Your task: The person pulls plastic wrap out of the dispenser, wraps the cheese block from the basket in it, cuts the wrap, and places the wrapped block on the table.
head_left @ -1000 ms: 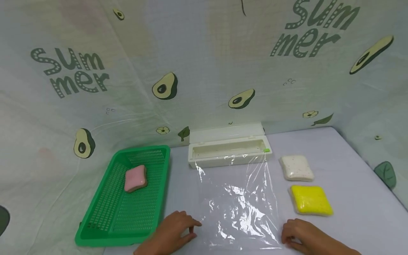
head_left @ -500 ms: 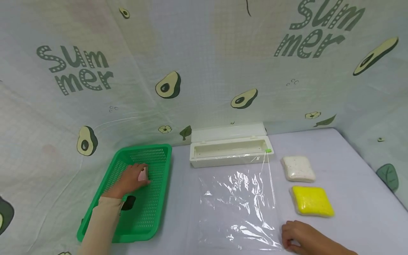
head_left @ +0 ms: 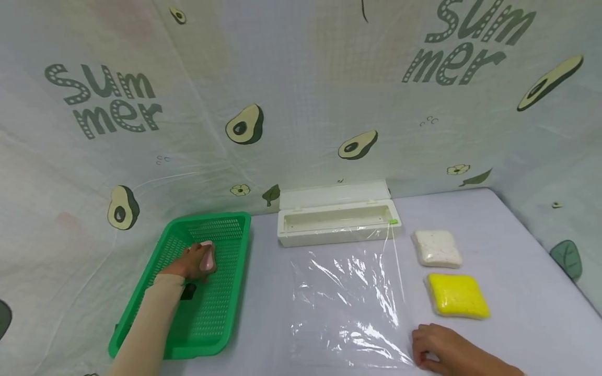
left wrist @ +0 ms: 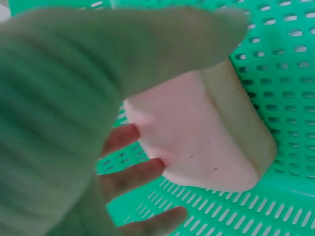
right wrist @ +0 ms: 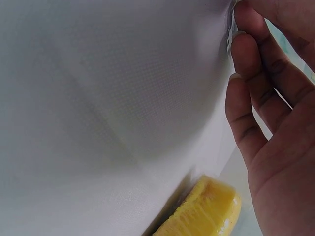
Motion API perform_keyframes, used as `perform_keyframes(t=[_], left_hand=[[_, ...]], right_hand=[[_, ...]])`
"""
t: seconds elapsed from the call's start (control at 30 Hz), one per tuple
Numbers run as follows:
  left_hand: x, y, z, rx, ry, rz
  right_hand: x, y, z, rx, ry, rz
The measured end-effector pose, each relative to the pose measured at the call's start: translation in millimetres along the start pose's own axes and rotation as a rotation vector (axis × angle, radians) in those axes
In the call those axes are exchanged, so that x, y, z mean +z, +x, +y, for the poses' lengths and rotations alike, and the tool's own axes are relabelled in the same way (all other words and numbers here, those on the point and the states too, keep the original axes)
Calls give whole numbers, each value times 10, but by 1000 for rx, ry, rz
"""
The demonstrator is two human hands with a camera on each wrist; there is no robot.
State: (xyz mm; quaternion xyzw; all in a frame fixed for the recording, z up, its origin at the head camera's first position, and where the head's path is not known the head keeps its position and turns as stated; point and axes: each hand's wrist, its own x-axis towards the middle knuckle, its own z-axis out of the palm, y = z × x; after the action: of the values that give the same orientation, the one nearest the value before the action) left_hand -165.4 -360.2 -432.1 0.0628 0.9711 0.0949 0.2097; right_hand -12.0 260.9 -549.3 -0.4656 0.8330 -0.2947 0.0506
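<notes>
In the head view my left hand (head_left: pixel 192 261) reaches into the green basket (head_left: pixel 227 334) and holds a pink sponge (head_left: pixel 207 259). The left wrist view shows the thumb across one side of the pink sponge (left wrist: pixel 182 128), which has a beige layer, and fingertips against its edge. A clear sheet of cling film (head_left: pixel 345 308) stretches toward me from a white dispenser box (head_left: pixel 338 238) with its lid raised. My right hand (head_left: pixel 439 347) pinches the film's near right corner; the right wrist view shows thumb and fingers (right wrist: pixel 246 59) meeting at the film's edge.
To the right lie a film-wrapped white sponge (head_left: pixel 438 248) and a film-wrapped yellow sponge (head_left: pixel 458 295), the yellow one just beyond my right hand. A bright green slider (head_left: pixel 393 222) sits at the box's right end. A printed cloth (head_left: pixel 301 104) hangs behind the table.
My left hand has gone from beside the film's left edge into the basket and taken hold of the pink sponge, which now sits tilted. The right hand stays at the film's corner.
</notes>
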Motion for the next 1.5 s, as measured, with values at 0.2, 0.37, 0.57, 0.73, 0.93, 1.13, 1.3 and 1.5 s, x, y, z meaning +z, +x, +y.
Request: perform_keyframes(t=[0.2, 0.37, 0.57, 0.73, 0.93, 1.13, 1.3, 1.5], left_hand=[[56, 85, -62, -37, 23, 82], [119, 145, -160, -29, 81, 142], [188, 226, -338, 63, 176, 257], [155, 234, -370, 104, 165, 312], [66, 160, -267, 73, 13, 362], [42, 41, -93, 71, 16, 473], [-2, -103, 121, 61, 27, 594], [-107, -289, 457, 97, 71, 721]], right_hand=[[3, 4, 15, -23, -12, 16], [4, 5, 10, -40, -13, 28], [3, 18, 0, -31, -14, 15], [-2, 23, -1, -4, -8, -13], [7, 19, 13, 12, -8, -22], [5, 10, 4, 9, -8, -3], [1, 15, -11, 18, 1, 3], [-3, 29, -14, 59, 11, -42]])
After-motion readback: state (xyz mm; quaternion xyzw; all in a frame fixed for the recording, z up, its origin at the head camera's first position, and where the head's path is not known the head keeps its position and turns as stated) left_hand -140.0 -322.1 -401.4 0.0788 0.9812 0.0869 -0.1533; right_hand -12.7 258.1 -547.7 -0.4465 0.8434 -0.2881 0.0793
